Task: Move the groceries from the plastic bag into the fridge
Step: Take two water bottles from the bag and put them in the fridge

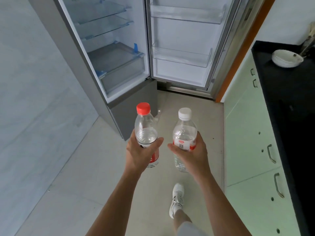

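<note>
2 water bottles (146, 132), 1 fridge (109, 53), 2 door bins (181, 56), 1 bowl stack (286, 58)

Left hand (140, 151), right hand (190, 153): both clasped, outstretched.

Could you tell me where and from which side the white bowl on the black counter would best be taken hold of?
I would take the white bowl by its rim, coming from above on the side nearest the counter edge. It sits upright with its mouth open, and clutter stands close behind it. Both hands hold bottles now, so one must be freed.
</note>
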